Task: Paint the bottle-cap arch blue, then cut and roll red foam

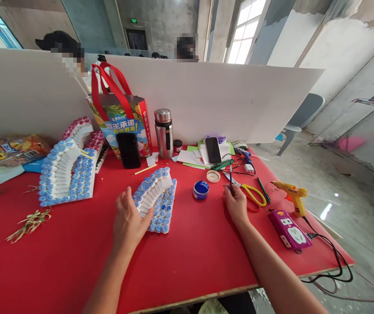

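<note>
My left hand (131, 224) holds the left side of a small craft piece, a curved row of white card strips (152, 194) edged with blue rolled-paper dots (161, 218). The thumb lies over its front. My right hand (236, 203) pinches a thin paintbrush (230, 176), held upright with its tip up. Between the hands stands an open jar of blue paint (200, 190), its round lid (213, 176) lying behind it. Scissors with yellow and red handles (254, 195) lie beside my right hand.
A larger blue craft (83, 185) and a pink one (77, 131) stand left. Behind are a bag (121, 117), a steel flask (164, 135) and phones (128, 150). A glue gun (293, 194) and purple power strip (290, 231) with cables sit near the table's right edge.
</note>
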`<state>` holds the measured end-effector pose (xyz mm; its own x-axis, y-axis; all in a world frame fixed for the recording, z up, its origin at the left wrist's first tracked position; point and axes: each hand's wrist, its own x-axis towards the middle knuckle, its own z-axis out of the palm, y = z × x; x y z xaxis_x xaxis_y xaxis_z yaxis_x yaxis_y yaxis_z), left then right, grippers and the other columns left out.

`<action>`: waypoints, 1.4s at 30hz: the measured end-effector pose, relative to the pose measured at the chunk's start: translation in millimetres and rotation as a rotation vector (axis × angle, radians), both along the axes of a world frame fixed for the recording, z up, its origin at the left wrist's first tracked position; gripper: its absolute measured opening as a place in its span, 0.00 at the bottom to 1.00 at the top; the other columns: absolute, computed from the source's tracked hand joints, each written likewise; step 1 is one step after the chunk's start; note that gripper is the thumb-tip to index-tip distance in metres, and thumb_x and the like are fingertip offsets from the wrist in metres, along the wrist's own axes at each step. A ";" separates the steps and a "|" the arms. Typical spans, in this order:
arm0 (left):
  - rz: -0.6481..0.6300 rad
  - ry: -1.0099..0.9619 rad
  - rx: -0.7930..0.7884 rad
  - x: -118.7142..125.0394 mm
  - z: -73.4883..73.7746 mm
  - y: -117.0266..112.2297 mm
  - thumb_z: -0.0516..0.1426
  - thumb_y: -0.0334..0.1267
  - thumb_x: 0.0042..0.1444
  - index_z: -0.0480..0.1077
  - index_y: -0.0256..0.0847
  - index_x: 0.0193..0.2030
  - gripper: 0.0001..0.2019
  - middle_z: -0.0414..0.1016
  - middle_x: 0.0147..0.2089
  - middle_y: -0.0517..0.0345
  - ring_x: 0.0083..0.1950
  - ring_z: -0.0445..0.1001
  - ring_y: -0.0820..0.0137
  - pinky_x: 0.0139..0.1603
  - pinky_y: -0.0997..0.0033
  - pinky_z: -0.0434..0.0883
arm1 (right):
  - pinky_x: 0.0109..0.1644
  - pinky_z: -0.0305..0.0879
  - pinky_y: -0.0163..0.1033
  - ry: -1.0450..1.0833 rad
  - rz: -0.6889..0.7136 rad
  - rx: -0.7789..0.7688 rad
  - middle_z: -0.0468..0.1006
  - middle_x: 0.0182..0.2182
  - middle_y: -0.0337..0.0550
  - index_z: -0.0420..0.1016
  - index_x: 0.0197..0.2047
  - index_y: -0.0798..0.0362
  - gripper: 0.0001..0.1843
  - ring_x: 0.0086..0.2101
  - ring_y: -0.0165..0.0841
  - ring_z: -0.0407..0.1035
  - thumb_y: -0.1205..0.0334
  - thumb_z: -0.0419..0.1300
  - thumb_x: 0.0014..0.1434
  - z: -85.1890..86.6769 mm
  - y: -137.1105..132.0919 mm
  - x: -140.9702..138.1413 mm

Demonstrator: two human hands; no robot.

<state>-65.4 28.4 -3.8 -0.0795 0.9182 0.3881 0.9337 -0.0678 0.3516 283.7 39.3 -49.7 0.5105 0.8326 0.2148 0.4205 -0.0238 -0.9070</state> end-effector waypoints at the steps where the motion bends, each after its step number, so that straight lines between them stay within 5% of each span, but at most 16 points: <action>1: 0.019 0.004 0.000 -7.2 1.1 0.6 0.58 0.52 0.57 0.42 0.32 0.74 0.46 0.55 0.69 0.26 0.71 0.56 0.40 0.55 0.45 0.72 | 0.34 0.64 0.38 -0.055 -0.012 -0.009 0.77 0.31 0.42 0.75 0.44 0.54 0.22 0.28 0.33 0.68 0.44 0.54 0.61 0.5 3.7 0.2; 8: 0.158 -0.001 -0.047 -54.4 0.0 1.9 0.60 0.56 0.54 0.42 0.30 0.75 0.51 0.50 0.70 0.21 0.70 0.57 0.35 0.53 0.39 0.73 | 0.44 0.63 0.44 -0.248 -0.128 -0.024 0.76 0.43 0.51 0.68 0.45 0.53 0.23 0.42 0.44 0.69 0.46 0.62 0.52 10.4 44.0 -9.1; 11: 0.134 -0.007 0.015 -55.5 10.1 -2.2 0.60 0.56 0.54 0.43 0.29 0.74 0.50 0.52 0.70 0.21 0.71 0.54 0.34 0.56 0.35 0.70 | 0.45 0.64 0.44 -0.336 -0.122 -0.077 0.74 0.48 0.54 0.65 0.49 0.53 0.27 0.47 0.46 0.69 0.46 0.62 0.53 14.7 51.2 -15.3; 15: -0.060 -0.064 0.327 -9.7 44.0 -16.6 0.61 0.47 0.57 0.52 0.34 0.72 0.40 0.55 0.70 0.31 0.72 0.56 0.44 0.69 0.40 0.60 | 0.41 0.64 0.40 -0.465 -0.082 -0.246 0.73 0.51 0.51 0.63 0.54 0.52 0.27 0.47 0.43 0.71 0.47 0.61 0.57 18.6 55.4 -19.9; 18: -0.332 -0.185 0.326 48.6 55.7 -21.9 0.60 0.39 0.60 0.58 0.43 0.68 0.30 0.65 0.65 0.43 0.69 0.64 0.53 0.69 0.48 0.63 | 0.39 0.63 0.39 -0.490 -0.076 -0.308 0.74 0.53 0.50 0.62 0.57 0.52 0.28 0.45 0.42 0.73 0.47 0.60 0.59 19.7 59.7 -21.8; 21: -0.419 -0.403 0.055 99.9 38.3 -10.8 0.59 0.41 0.60 0.56 0.45 0.67 0.30 0.64 0.66 0.44 0.68 0.65 0.55 0.66 0.50 0.67 | 0.38 0.64 0.39 -0.509 -0.069 -0.323 0.73 0.55 0.50 0.62 0.58 0.52 0.28 0.46 0.42 0.73 0.49 0.61 0.59 20.2 61.8 -23.5; 24: -0.406 -0.583 -0.313 132.1 7.3 11.9 0.65 0.44 0.53 0.51 0.42 0.70 0.41 0.59 0.70 0.38 0.71 0.62 0.51 0.67 0.47 0.65 | 0.40 0.65 0.39 -0.522 -0.063 -0.310 0.72 0.57 0.51 0.61 0.60 0.52 0.30 0.49 0.42 0.73 0.51 0.62 0.58 22.0 60.3 -24.0; 29: -0.416 -0.687 -0.277 157.9 -22.7 40.8 0.70 0.36 0.44 0.57 0.43 0.66 0.43 0.67 0.66 0.42 0.68 0.66 0.55 0.68 0.50 0.62 | 0.41 0.67 0.42 -0.503 -0.033 -0.304 0.70 0.59 0.55 0.58 0.64 0.52 0.37 0.49 0.46 0.74 0.48 0.63 0.56 25.3 58.6 -20.6; 35: -0.423 -0.609 -0.203 157.8 -21.1 43.0 0.70 0.33 0.43 0.69 0.43 0.51 0.27 0.77 0.52 0.51 0.55 0.75 0.58 0.58 0.54 0.70 | 0.42 0.68 0.46 -0.455 0.029 -0.309 0.74 0.57 0.57 0.56 0.67 0.51 0.42 0.50 0.50 0.74 0.46 0.63 0.54 20.6 62.5 -13.2; 42: -0.444 -0.627 -0.266 111.9 -8.5 18.2 0.68 0.35 0.46 0.68 0.43 0.51 0.25 0.77 0.51 0.52 0.52 0.76 0.61 0.54 0.58 0.71 | 0.41 0.69 0.44 -0.305 0.198 -0.080 0.76 0.54 0.52 0.60 0.64 0.51 0.41 0.42 0.42 0.76 0.43 0.64 0.51 16.2 53.7 -3.9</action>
<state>46.5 46.6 -12.3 0.1836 0.9704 0.1567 0.4634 -0.2261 0.8568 279.9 93.0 -33.5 0.2607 0.9290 0.2626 0.6747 0.0192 -0.7378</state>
